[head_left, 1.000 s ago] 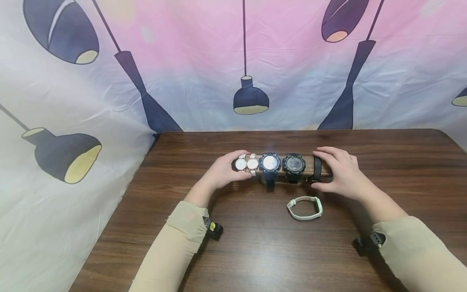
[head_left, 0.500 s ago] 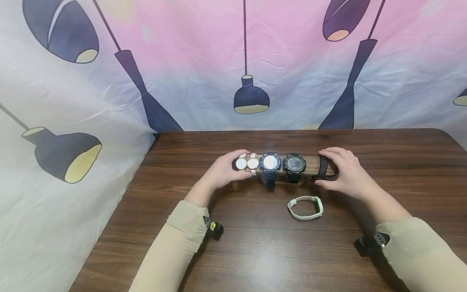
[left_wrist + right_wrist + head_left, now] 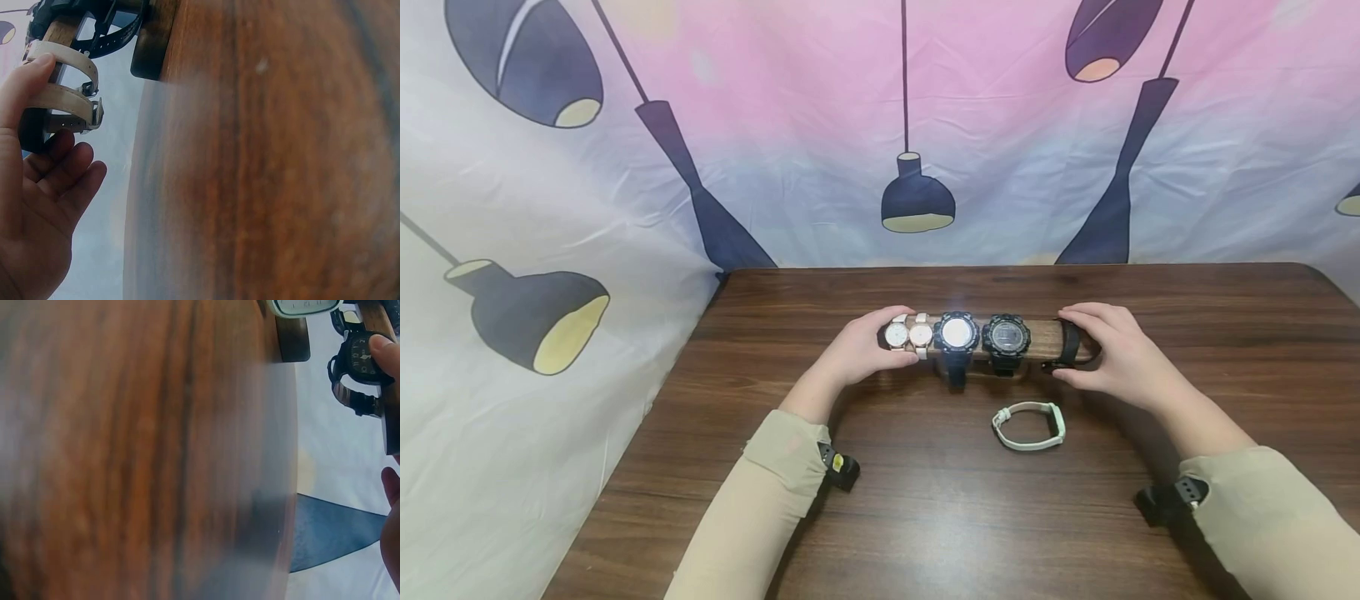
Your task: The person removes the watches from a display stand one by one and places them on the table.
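Observation:
A row of watches sits on the wooden bar (image 3: 1047,336) of a watch stand. My left hand (image 3: 859,343) grips the bar's left end, its thumb against a white strap (image 3: 65,55) in the left wrist view. Two small white-strapped watches (image 3: 920,335) lie beside that hand, then a chunky black watch (image 3: 957,332) with a bright, glaring face and a black digital watch (image 3: 1006,336). At the right end, my right hand (image 3: 1116,350) holds a black-strapped watch (image 3: 1070,342); its thumb presses the dark dial (image 3: 364,357) in the right wrist view. The strap loops around the bar.
A pale green watch (image 3: 1060,423) with its strap closed into a loop lies on the brown wooden table (image 3: 925,517), in front of the stand. Behind the table hangs a cloth (image 3: 820,167) printed with lamps. The stand's dark foot (image 3: 292,340) rests on the table.
My right hand has slid the black-strapped watch a little to the right along the bar, towards its end. The left hand and the other watches have stayed in place.

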`<state>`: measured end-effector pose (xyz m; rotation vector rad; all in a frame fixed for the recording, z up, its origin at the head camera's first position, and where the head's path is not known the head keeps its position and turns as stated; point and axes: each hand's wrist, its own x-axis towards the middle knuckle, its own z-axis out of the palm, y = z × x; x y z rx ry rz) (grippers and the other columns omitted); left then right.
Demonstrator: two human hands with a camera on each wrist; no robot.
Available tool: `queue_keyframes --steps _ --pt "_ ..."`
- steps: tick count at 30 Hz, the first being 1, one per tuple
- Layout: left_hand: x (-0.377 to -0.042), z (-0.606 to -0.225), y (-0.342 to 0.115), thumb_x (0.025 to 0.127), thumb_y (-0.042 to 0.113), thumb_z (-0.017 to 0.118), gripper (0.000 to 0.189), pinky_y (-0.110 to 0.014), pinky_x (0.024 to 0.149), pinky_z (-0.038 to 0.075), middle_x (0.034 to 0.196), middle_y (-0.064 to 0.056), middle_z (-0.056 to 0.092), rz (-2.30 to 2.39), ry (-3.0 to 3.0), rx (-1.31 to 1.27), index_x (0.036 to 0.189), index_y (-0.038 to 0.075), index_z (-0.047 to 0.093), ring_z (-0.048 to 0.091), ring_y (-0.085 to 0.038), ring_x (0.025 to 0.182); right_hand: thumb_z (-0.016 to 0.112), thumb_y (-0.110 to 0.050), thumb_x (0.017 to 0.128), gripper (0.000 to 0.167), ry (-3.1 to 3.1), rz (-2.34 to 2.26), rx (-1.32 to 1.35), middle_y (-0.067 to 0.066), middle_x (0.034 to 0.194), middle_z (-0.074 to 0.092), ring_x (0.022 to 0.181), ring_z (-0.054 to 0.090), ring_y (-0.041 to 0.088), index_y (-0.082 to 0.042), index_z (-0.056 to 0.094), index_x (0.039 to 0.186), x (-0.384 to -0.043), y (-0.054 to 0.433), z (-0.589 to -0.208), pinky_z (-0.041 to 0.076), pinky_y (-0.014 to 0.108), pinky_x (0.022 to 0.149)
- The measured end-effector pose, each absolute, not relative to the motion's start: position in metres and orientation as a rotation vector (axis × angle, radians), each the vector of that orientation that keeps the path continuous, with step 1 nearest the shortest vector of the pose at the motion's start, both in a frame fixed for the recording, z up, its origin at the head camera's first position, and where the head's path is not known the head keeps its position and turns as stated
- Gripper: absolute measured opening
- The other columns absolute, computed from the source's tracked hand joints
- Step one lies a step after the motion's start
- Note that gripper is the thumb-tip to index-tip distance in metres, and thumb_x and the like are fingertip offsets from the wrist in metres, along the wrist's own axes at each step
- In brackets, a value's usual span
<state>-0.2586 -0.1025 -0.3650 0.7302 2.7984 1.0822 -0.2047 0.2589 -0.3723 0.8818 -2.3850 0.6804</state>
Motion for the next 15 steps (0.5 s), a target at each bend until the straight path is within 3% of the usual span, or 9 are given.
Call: queue_keyframes --steps 5,15 --pt "-0.2588 -0.3642 -0.1025 0.073 0.040 0.078 0.063 -0.036 0.086 0.042 0.119 -0.001 0.058 1.077 2.798 0.730 0.129 0.026 0.054 0.054 -0.017 0.099 0.083 -0.031 0.064 0.069 -2.374 0.693 0.888 0.017 0.118 0.054 0.108 0.044 0.037 0.004 0.057 0.118 -0.2045 0.2640 -0.3720 0.028 0.045 0.089" --pt "-0.2587 -0.3646 -0.1026 0.073 0.040 0.078 0.063 -0.036 0.085 0.043 0.118 0.000 0.058 1.080 2.792 0.724 0.129 0.027 0.054 0.054 -0.017 0.098 0.086 -0.014 0.056 0.072 -2.432 0.702 0.835 0.017 0.120 0.053 0.110 0.043 0.037 0.004 0.056 0.120 -0.2021 0.2665 -0.3717 0.029 0.046 0.090"
